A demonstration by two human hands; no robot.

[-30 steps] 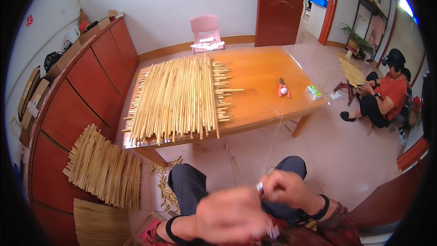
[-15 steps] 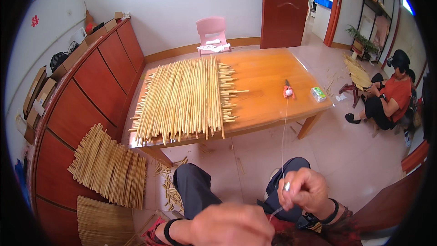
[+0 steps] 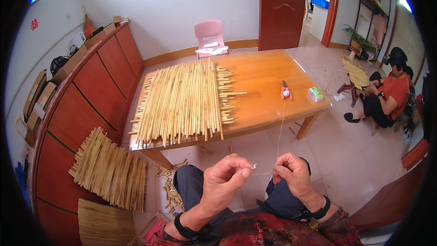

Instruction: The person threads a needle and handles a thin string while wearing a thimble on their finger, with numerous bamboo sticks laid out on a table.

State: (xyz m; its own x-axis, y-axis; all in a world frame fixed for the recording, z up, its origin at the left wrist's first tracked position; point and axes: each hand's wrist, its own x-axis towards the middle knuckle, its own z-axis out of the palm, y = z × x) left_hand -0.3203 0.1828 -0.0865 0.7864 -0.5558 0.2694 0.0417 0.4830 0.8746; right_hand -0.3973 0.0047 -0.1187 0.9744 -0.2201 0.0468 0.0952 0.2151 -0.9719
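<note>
Thread (image 3: 261, 174), whitish and very thin

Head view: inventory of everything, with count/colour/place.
table: 1, orange-brown, centre
sticks: many, tan, table's left half
pliers: 1, red-handled, table's right half
thread ball: 1, white, at pliers
thread: 1, white, thread ball to lower centre
small box: 1, green-white, table's right edge
stick layers: 2, tan, lower left
offcuts: many, tan, floor
chair: 1, pink, behind table
cabinets: one row, red-brown, left
cartons: several, brown, atop cabinets
door: 1, dark red, back
plant: 1, green, upper right
co-worker: 1, red top, right
legs: 2, dark trousers, lower centre
left hand: 1, bare, pinching thread
right hand: 1, bare, pinching thread
</note>
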